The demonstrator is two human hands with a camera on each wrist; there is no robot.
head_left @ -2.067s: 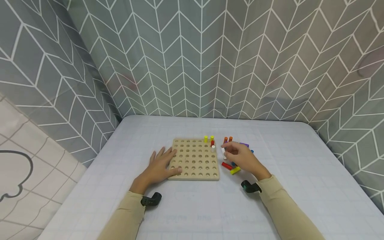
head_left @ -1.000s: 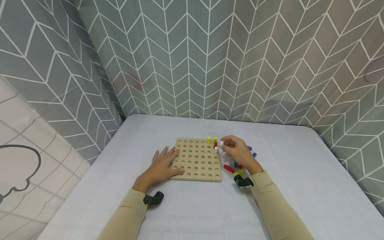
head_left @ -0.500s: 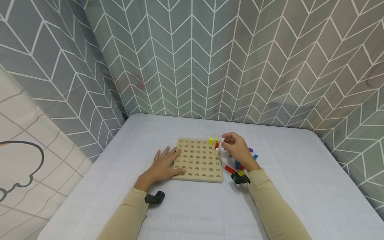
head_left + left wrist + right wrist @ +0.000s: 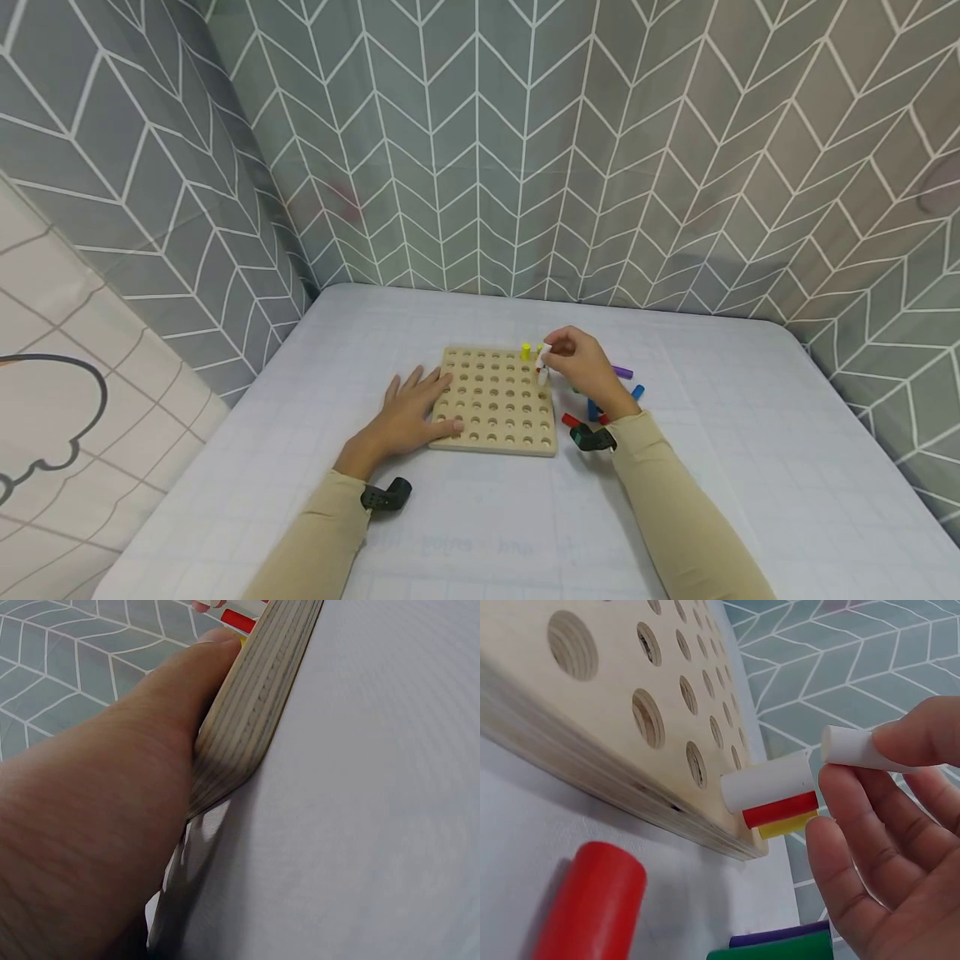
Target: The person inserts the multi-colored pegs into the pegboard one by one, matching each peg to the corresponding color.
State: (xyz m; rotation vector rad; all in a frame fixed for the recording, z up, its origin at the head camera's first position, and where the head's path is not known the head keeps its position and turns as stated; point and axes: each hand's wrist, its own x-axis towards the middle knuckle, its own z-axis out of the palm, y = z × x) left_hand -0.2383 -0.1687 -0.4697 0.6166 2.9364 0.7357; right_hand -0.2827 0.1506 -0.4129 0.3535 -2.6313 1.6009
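Observation:
A wooden pegboard (image 4: 491, 408) with rows of round holes lies on the table. Spread over its left edge, my left hand (image 4: 405, 417) rests with straight fingers; the left wrist view shows the thumb (image 4: 187, 682) along the board's side. My right hand (image 4: 588, 371) pinches a white peg (image 4: 849, 746) between thumb and fingertips, above the board's far right part. Below it, another white peg (image 4: 769, 782) stands in a hole of the right column, with a red peg (image 4: 780, 810) and a yellow peg (image 4: 787, 825) beyond. One more yellow peg (image 4: 526, 352) stands in the far row.
Loose pegs lie right of the board, partly under my right arm: a red peg (image 4: 592, 900), a green peg (image 4: 780, 949), a purple peg (image 4: 622, 372), a blue peg (image 4: 637, 392) and others. A patterned curtain (image 4: 480, 150) hangs behind the table (image 4: 465, 517).
From among the loose pegs, my right hand has carried the white peg up and left over the board. My left hand stays on the board. The head view has shifted slightly.

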